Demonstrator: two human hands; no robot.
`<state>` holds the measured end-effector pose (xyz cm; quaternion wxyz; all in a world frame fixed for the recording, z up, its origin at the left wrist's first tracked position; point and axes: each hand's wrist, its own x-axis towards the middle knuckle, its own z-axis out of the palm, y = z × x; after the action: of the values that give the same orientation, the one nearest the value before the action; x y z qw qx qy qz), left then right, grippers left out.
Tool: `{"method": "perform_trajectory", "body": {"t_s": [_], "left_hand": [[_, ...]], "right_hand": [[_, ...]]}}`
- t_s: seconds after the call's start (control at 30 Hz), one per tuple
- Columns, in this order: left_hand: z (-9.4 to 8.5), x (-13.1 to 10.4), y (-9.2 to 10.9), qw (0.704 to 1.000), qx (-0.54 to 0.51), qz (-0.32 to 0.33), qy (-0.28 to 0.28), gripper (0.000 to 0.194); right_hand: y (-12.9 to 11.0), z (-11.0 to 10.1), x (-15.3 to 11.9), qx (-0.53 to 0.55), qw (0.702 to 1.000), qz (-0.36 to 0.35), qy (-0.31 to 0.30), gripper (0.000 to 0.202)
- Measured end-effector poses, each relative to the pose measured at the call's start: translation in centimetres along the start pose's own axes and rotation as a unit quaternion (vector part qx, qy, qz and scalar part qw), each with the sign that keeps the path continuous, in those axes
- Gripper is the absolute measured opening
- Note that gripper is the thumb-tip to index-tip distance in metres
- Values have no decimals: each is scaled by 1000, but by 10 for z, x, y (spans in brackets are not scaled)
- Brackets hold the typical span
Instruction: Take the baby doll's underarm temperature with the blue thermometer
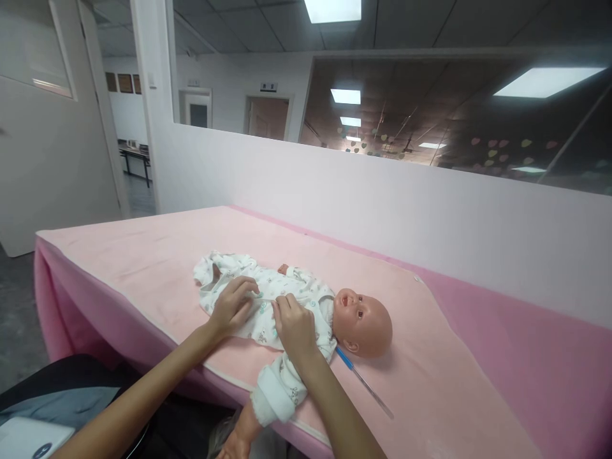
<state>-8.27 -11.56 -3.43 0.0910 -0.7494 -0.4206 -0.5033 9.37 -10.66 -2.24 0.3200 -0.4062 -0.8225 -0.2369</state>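
Touching outfit (262,324) on doll (368,326) | left hand (235,305) | right hand (295,324), possibly pinching

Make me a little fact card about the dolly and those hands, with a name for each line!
Doll: on its back, one arm past the pink cover's edge
Outfit: white, small prints
Left hand grip: on outfit's front
Right hand grip: fingertips at outfit's front; pinching unclear
Blue-ended stick: beside doll

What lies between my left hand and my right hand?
In the head view, a patch of the white printed outfit on the doll lies between the left hand and the right hand; I see no separate object there.
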Motion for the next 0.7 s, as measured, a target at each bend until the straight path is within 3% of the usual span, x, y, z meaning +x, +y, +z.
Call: {"method": "perform_trajectory", "body": {"t_s": [0.13,0.47,0.57,0.7], "left_hand": [[1,-2,-3,999,33,28,21,13],[3,4,1,994,70,31,-81,13],[0,2,-1,991,70,26,-111,16],[-3,2,-11,993,72,2,-98,18]], "right_hand": [[0,0,0,7,1000,3,1,22],[0,-2,1,15,1000,3,-8,22],[2,-18,-10,29,999,10,9,25],[19,-56,-60,31,994,73,71,32]]}}
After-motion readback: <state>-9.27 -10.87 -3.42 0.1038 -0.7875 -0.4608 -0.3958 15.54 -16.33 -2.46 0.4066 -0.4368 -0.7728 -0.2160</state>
